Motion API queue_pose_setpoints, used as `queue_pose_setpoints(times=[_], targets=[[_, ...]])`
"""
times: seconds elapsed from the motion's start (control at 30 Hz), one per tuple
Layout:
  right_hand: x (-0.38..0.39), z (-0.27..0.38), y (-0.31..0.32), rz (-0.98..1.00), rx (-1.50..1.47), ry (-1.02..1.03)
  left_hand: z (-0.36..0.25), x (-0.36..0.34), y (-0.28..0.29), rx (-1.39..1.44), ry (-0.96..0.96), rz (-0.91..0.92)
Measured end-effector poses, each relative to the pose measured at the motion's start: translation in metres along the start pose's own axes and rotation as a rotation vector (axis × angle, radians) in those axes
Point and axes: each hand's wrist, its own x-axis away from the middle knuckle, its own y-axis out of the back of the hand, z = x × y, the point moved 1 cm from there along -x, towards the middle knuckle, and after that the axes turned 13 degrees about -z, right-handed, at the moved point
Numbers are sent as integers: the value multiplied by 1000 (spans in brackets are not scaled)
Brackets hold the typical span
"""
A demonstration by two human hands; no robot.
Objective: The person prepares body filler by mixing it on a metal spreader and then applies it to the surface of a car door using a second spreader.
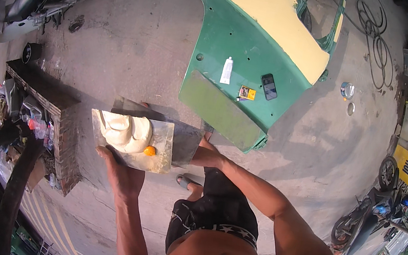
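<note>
My left hand [124, 171] grips the near left edge of a flat, smeared metal plate [164, 140]. A thick mound of cream-coloured putty [125, 133] lies on this plate, with a small orange dab of paste [150, 151] beside it. Behind and partly under the plate is a darker grey sheet [188, 144]. My right hand [205, 154] is closed at that sheet's right edge, its fingers mostly hidden. Beyond my hands a green and cream vehicle body panel [224, 39] carries a white tube [227, 70], a small yellow box [247, 93] and a black phone [269, 86].
At left stands a brick-sided bin [64, 142] full of rubbish, near a dark post [17, 193]. A parked motorbike [36, 2] is at upper left, another motorbike [355, 223] at right. Coiled hose [377, 43] and an opened can [347, 90] lie on the ground.
</note>
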Motion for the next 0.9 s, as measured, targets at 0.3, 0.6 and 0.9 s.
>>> queue_pose_setpoints(times=[0.3,0.6,0.9], targets=[[99,186,-40,-931,-857,782,-45,45,-113,-136,-47,392],[243,217,-74,-1275,-789,804,-88,90,-100,-365,-304,752],[220,202,-207,-1527,-831,868,-77,144,-54,-418,-463,1058]])
